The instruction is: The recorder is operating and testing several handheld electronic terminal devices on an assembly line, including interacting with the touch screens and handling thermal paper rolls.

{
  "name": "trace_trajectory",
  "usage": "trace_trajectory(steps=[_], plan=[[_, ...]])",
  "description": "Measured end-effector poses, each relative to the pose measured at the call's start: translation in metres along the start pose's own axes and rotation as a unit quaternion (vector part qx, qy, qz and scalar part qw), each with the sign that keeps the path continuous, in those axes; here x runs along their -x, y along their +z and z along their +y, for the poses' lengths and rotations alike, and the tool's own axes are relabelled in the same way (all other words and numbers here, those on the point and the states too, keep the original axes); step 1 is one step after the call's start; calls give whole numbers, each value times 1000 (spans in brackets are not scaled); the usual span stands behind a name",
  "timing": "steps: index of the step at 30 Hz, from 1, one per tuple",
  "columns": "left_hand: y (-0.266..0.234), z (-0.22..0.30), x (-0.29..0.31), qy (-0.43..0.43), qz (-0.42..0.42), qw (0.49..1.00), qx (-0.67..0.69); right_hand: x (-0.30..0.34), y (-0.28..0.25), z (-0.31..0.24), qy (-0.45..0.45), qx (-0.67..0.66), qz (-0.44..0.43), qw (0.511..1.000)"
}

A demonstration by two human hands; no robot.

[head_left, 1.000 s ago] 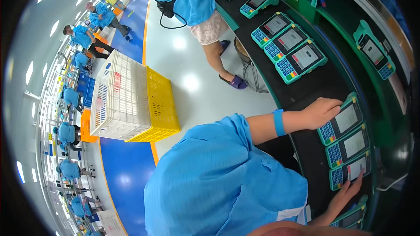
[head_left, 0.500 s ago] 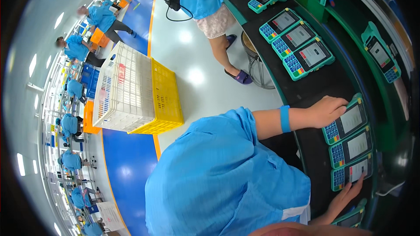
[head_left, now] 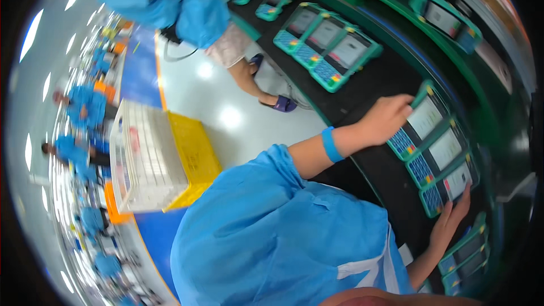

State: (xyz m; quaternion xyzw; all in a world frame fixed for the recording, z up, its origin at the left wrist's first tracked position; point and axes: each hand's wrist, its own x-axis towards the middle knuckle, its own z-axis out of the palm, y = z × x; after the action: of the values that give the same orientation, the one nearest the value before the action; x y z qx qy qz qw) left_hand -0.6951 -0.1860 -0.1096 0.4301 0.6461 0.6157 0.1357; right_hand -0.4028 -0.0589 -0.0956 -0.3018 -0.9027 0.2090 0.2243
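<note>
**A:** What is in view?

**B:** A fisheye look down at a person in a blue smock at a dark worktop (head_left: pixel 362 99) that curves away to the upper left. A row of three green handheld terminals (head_left: pixel 433 150), each with a screen and a blue keypad, lies side by side near the worktop's right edge.

**A:** Where are the hands?

**B:** Well apart, one at each end of the row. The left hand (head_left: pixel 388 119), with a blue wristband (head_left: pixel 330 144) on its wrist, lies open and flat against the near end of the first terminal (head_left: pixel 416 119). The right hand (head_left: pixel 450 221) rests with spread fingers at the lower end of the third terminal (head_left: pixel 450 184). Neither is clamped on anything, as far as I can tell.

**A:** How far along does the work look?

**B:** My guess is midway. The three terminals sit neatly lined up, screens pale; another set of three (head_left: pixel 326 45) lies farther along the worktop, and more wait at its lower right corner (head_left: pixel 467 252). What remains I cannot tell.

**A:** Anything else?

**B:** Another person (head_left: pixel 187 5) in blue stands farther along. A white crate (head_left: pixel 144 161) on a yellow one (head_left: pixel 195 156) sits on the floor.
</note>
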Motion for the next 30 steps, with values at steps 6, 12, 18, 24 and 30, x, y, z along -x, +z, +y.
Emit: trace_trajectory(steps=[6,12,18,24,30], plan=[[-11,4,10,-35,-21,998,-52,-12,-1,-4,66,-31,-20,997],[10,15,7,-34,-32,998,-34,-13,-12,6,23,26,27,999],[15,16,8,-47,-55,996,-43,-8,-8,11,25,70,20,997],[9,14,8,-48,-56,996,-47,-10,-4,7,25,87,16,996],[14,22,8,-36,-63,995,-72,-8,-15,4,53,24,16,998]])
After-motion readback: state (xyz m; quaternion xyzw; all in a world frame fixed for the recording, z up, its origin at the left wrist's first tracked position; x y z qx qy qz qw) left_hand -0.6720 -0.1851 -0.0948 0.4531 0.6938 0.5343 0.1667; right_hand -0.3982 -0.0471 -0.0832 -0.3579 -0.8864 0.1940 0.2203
